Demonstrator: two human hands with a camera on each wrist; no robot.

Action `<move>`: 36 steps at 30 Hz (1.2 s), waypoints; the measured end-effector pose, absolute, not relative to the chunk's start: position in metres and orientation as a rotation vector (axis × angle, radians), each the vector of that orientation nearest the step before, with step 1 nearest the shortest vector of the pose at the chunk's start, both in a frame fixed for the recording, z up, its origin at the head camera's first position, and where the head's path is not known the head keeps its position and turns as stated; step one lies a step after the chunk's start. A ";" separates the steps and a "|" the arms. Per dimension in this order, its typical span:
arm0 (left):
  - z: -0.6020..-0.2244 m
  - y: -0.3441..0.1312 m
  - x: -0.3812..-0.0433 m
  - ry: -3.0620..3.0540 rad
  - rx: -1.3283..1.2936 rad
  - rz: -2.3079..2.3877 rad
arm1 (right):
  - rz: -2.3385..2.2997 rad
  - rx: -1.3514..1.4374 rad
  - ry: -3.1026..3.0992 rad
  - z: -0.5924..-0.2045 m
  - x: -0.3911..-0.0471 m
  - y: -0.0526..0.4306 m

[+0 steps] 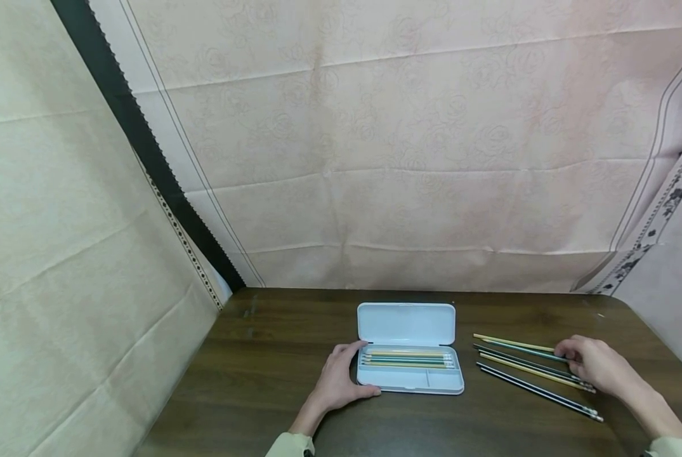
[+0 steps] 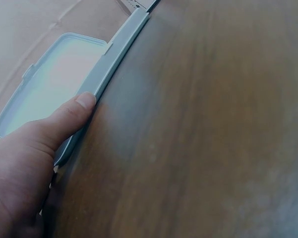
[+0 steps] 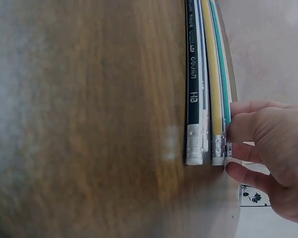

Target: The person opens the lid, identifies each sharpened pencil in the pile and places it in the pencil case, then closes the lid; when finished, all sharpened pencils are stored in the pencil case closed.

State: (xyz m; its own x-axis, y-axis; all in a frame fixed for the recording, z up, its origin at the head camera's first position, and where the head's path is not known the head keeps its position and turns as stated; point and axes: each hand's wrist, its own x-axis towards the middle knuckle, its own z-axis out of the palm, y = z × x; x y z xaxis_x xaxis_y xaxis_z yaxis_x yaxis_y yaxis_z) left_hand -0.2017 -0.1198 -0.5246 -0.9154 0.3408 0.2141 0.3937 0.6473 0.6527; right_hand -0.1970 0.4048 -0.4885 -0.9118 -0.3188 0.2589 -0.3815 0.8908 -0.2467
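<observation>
A light blue pencil case [image 1: 446, 383] lies with its lid [image 1: 406, 324] raised at the back. Inside it, several yellow and green pencils [image 1: 406, 358] lie side by side. My left hand [image 1: 341, 377] grips the case's left end, fingers at the back corner and the thumb along the front edge. At the right, my right hand [image 1: 600, 367] is at the eraser ends of loose pencils, its fingertips on a green pencil [image 3: 222, 59]. Beside that lie a yellow pencil [image 3: 214, 74] and a black pencil [image 3: 193, 74] marked HB.
Two dark pencils [image 1: 537, 390] lie nearest the front of the loose group, slanting across the brown wooden table [image 1: 249, 393]. Pale patterned cloth [image 1: 403, 158] hangs behind the table, with more cloth at the left and right sides.
</observation>
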 end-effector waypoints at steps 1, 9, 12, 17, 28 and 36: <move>-0.525 -0.120 -0.202 -2.787 -0.621 -1.130 | 0.434 0.543 -2.835 -0.489 -0.197 0.405; -0.525 -0.120 -0.201 -2.779 -0.622 -1.127 | 0.411 0.615 -2.707 -0.494 -0.198 0.408; -0.525 -0.120 -0.201 -2.774 -0.623 -1.126 | 0.419 0.645 -2.664 -0.496 -0.199 0.409; -0.525 -0.120 -0.200 -2.769 -0.626 -1.125 | 0.436 0.673 -2.599 -0.498 -0.199 0.408; -0.525 -0.120 -0.201 -2.782 -0.616 -1.132 | 0.482 0.750 -2.518 -0.494 -0.195 0.395; -0.524 -0.120 -0.200 -2.788 -0.603 -1.141 | 0.522 0.842 -2.450 -0.490 -0.194 0.386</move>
State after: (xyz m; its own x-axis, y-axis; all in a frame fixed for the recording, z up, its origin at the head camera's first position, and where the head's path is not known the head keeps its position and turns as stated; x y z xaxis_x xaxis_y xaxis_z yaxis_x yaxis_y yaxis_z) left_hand -0.2004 -0.1201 -0.5241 -0.9206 0.3300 0.2088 0.3817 0.6474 0.6597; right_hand -0.1944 0.3864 -0.4900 -0.6876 -0.4602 0.5616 -0.6492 0.7361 -0.1916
